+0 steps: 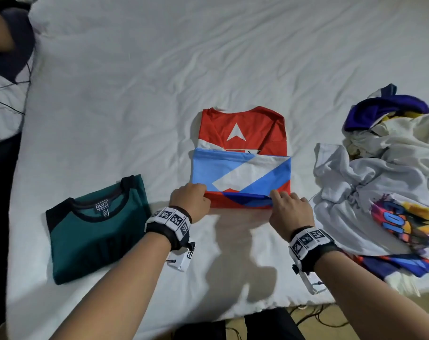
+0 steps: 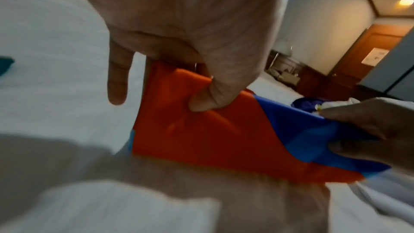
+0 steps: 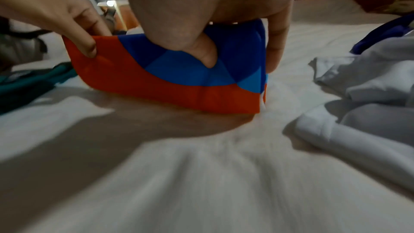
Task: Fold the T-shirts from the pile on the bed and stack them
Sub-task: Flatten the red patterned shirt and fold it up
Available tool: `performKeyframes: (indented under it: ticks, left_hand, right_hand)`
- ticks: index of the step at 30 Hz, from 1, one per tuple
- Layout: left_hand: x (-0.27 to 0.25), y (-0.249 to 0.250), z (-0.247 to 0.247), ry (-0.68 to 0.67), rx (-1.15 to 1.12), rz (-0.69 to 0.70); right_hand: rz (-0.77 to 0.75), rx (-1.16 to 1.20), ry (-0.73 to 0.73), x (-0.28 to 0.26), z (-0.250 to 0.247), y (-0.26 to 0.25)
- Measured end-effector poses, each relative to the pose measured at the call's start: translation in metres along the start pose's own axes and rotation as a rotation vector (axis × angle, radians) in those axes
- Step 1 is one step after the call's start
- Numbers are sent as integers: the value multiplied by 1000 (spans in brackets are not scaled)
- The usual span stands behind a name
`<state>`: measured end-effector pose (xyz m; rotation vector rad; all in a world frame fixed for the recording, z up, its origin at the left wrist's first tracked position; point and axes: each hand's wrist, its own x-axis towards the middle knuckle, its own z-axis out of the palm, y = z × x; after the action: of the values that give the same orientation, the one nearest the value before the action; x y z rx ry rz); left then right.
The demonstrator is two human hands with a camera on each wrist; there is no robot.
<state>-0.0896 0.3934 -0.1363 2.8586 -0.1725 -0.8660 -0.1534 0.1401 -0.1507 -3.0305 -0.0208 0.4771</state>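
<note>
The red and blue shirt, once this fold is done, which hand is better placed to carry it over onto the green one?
Left, probably. The left hand pinches the shirt's near left corner, right beside the folded green shirt. The right hand grips the far corner, beside the unfolded pile.

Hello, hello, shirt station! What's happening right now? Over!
Left hand and right hand both pinch the red-and-blue shirt's near fold. Green shirt folded, left side. Unfolded pile waits right. Nothing blocking.

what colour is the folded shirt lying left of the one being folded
Dark teal green with black collar and sleeves, the folded shirt; clearest in the head view.
</note>
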Motion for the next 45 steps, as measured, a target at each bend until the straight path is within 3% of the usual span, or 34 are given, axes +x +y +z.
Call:
performKeyframes:
  ticks: [11,19,27,30,33,35,37,41,45]
  left_hand:
    - [116,-5,-73,328,-308,-102]
    - [221,-14,-76,372,-417,-160]
    - [281,-19,-79,404,-446,-186]
    - [273,-6,-79,424,-260,-129]
    - [241,30,-57,465,-29,37]
    - [226,53,-23,360,80,186]
    - [225,55,6,287,137,231]
    - [243,37,17,371,63,157]
    - [251,31,13,397,40,44]
  right_hand:
    - [217,135,183,127,-49,32]
    - [374,478,162,230,-43,53]
    - [434,572,215,291,-36,63]
    - [396,371,278,291,-31,55]
    - [158,259,341,268,-13,23]
    - [-39,164,217,252,12,-1]
    - [-120,98,87,245,36,-11]
    - [-110,46,58,255,49,6]
    - [38,52,82,260,46,25]
